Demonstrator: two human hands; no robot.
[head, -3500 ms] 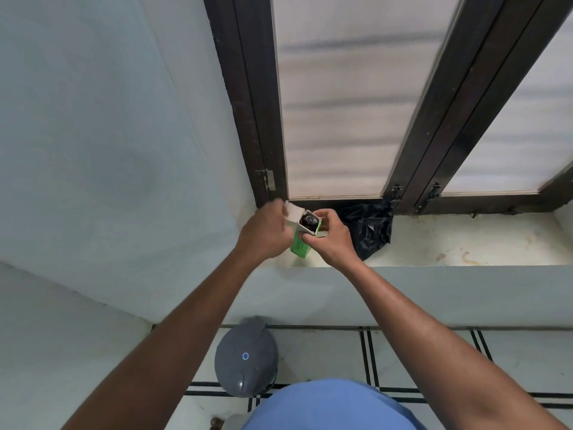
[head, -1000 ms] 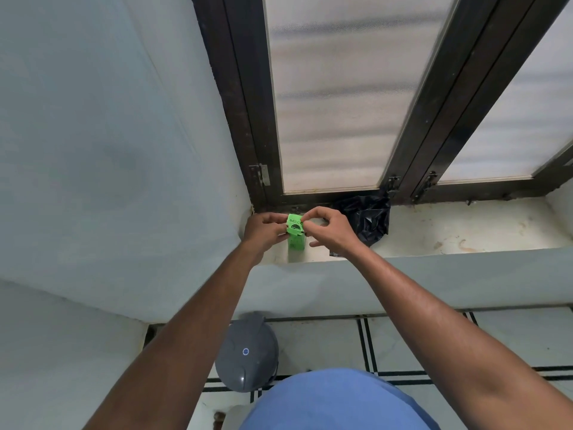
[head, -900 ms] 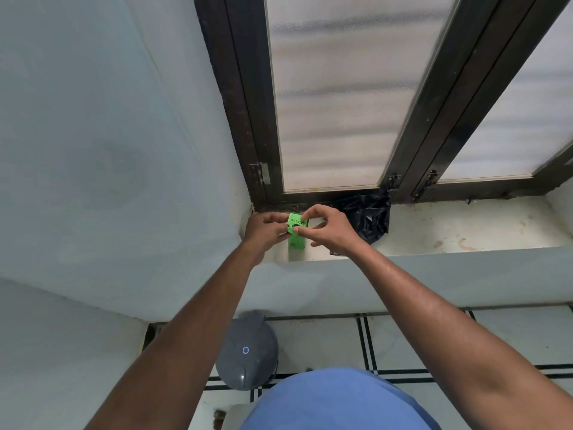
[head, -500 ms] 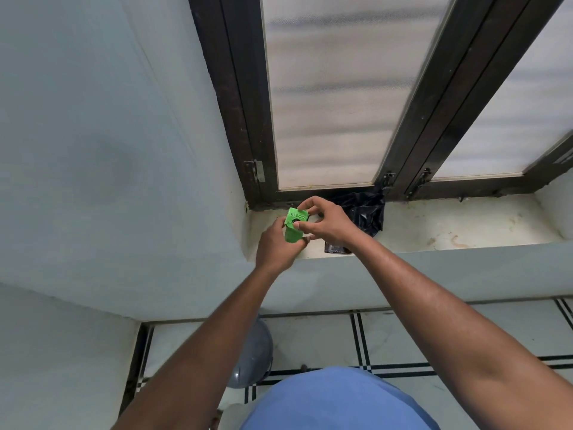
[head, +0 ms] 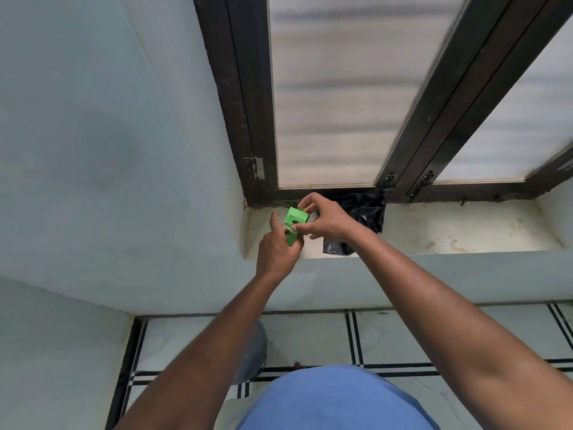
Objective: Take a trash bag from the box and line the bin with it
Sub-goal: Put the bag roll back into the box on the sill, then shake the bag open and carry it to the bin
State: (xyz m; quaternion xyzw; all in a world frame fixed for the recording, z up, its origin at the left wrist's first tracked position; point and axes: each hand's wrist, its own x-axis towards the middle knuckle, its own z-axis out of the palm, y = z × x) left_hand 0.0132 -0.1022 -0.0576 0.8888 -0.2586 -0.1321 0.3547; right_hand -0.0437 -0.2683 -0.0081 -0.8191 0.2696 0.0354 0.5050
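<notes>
We hold the green box (head: 295, 223) between both hands: left hand (head: 277, 254) grips below, right hand (head: 327, 221) pinches its top, seemingly above the windowsill (head: 449, 228).

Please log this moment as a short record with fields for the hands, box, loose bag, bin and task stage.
left hand: grips the lower part of the box, index finger raised
right hand: pinches the box's top end
box: green, held above the sill
black bag: crumpled on the sill behind the right hand, by the window frame
bin: grey, on the floor, mostly hidden by the left arm
stage: bin not yet lined
</notes>
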